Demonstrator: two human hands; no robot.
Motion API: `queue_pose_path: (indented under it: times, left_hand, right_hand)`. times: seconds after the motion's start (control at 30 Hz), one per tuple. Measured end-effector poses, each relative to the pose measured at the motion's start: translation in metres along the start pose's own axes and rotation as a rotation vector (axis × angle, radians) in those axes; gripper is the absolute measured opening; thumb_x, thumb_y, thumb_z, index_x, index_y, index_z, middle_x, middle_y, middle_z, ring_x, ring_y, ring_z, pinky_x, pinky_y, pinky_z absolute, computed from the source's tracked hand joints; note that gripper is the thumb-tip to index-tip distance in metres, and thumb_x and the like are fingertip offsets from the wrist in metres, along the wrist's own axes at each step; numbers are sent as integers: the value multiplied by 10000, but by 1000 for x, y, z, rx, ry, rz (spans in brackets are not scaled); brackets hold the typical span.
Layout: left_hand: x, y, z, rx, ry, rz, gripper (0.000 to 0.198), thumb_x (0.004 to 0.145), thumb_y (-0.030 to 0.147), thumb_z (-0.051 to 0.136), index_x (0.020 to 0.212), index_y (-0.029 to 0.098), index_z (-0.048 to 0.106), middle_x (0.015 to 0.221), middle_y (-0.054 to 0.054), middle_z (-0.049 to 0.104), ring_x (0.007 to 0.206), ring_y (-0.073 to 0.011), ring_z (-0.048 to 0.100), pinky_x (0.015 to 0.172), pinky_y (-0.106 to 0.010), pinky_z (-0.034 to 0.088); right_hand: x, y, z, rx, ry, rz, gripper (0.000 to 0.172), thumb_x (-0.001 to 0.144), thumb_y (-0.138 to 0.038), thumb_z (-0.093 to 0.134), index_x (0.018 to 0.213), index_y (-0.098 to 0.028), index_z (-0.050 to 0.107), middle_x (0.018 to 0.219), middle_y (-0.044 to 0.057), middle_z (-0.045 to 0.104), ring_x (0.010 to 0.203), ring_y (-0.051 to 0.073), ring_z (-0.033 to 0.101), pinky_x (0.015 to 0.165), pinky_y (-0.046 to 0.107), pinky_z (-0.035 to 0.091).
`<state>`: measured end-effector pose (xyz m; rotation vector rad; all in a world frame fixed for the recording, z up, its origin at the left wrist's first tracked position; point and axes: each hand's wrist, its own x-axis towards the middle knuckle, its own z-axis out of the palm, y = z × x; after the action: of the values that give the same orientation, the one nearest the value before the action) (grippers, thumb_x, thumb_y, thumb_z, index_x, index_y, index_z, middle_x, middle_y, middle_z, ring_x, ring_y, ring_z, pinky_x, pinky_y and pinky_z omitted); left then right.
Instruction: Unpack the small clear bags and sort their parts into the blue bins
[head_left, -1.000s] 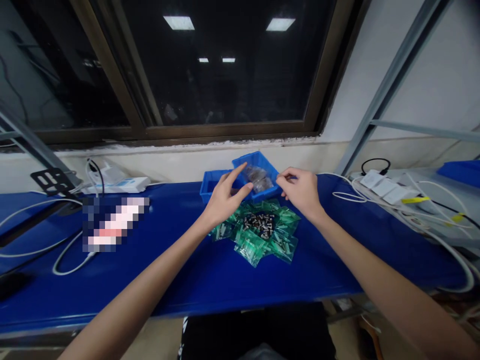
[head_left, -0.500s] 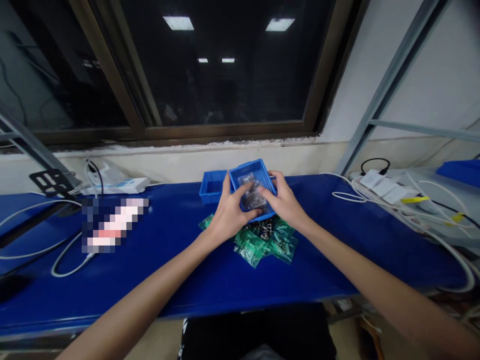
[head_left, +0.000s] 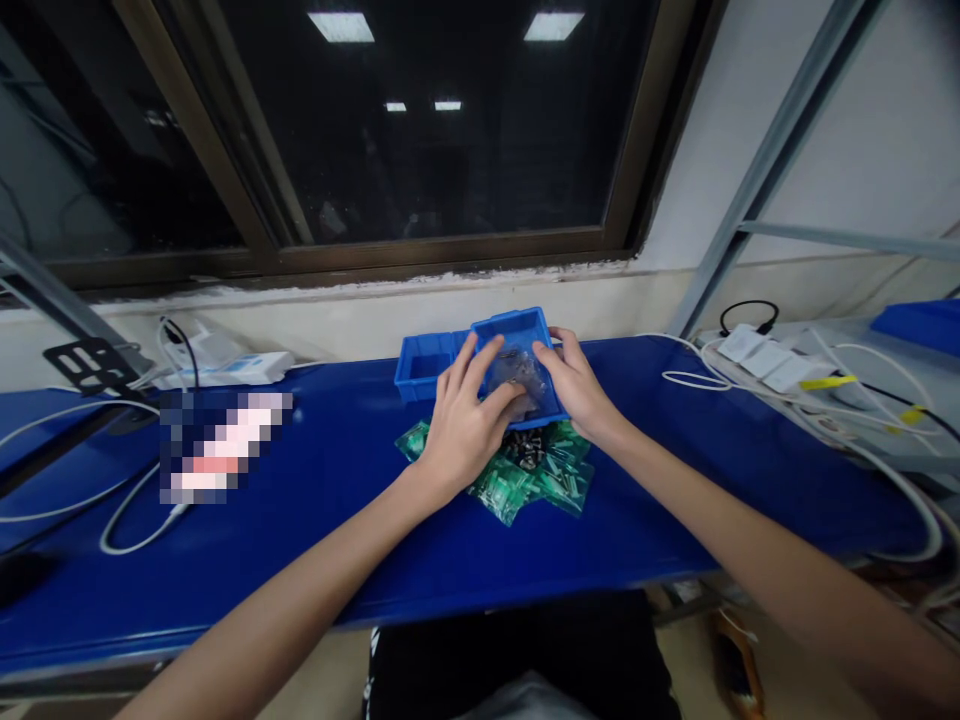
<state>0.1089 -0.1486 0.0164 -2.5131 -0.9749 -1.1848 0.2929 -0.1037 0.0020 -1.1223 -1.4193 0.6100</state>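
Blue bin [head_left: 517,322] tilted between both grips: left hand [head_left: 465,425] clamps one wall, pressing the clear bag [head_left: 521,370] inside; right hand [head_left: 577,385] pinches the opposite wall. If either grip slackens, the bag could slide onto the green packets [head_left: 525,480] underneath.

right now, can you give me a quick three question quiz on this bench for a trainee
1. True or false: the right hand grips the side of the small blue plastic bin.
2. What do the fingers of the left hand touch inside that bin? A) a clear plastic bag of small parts B) a red screwdriver C) a yellow sponge
3. Fill in: the second blue plastic bin stands on the blue tabletop to the ____ of the held one.

Key: 1 true; 2 A; 3 left.
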Motion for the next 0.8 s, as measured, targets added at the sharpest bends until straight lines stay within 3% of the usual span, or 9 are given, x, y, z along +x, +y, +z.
queue_pose_path:
  times: [0.1,0.23,0.3,0.4,0.5,0.6,0.7,0.8]
  left_hand:
    - [1,-7,-1,-138,-43,26,201,983,161,439,1085,225,600,1292,-78,606,1370,-279,408,1021,-507,426]
    - [3,-12,0,-301,40,-117,154,989,212,451,1070,207,582,1037,-47,700,1002,-187,654,865,-365,509]
    - [5,-12,-2,-356,92,-196,114,976,236,488,1031,207,583,966,-27,700,878,-158,661,797,-319,518]
    - [7,-13,-4,-426,157,-287,89,949,277,543,973,200,578,907,-16,681,845,-149,644,760,-292,515]
    - [7,-18,-3,-426,150,-359,151,936,346,561,908,197,567,799,-3,628,718,-134,595,661,-284,491]
    - [5,-30,1,-378,81,-409,226,914,419,578,865,200,553,671,19,547,587,-122,522,553,-275,437]
    - [1,-41,2,-288,-73,-406,323,863,446,634,1062,207,550,625,25,542,537,-143,525,510,-280,422]
    - [-1,-41,-2,-109,-219,-295,447,863,436,623,1232,208,514,853,-69,652,704,-218,625,586,-330,478]
  right_hand:
    - [3,6,-2,-24,28,-21,392,924,-510,491,1243,-284,459,883,46,648,786,238,648,729,428,531]
    - [9,11,-8,-105,72,-32,424,911,-531,505,1260,-296,445,860,31,639,765,238,642,731,437,528]
    - [11,13,-10,-140,81,-27,446,897,-551,517,1259,-300,447,852,25,634,769,242,644,732,433,524]
    - [15,14,-14,-158,84,0,457,883,-574,519,1249,-310,450,846,15,625,768,243,641,718,425,521]
    - [18,11,-19,-187,114,14,448,883,-566,519,1236,-297,457,826,14,608,771,246,630,738,436,508]
    - [20,5,-26,-244,172,-33,425,891,-530,520,1233,-286,459,797,13,581,771,250,613,774,457,487]
    - [20,0,-30,-289,219,-91,427,890,-491,532,1254,-285,445,827,27,579,799,261,604,811,484,469]
    - [19,-3,-31,-313,243,-99,428,895,-476,523,1265,-277,439,876,47,587,846,273,605,838,496,457]
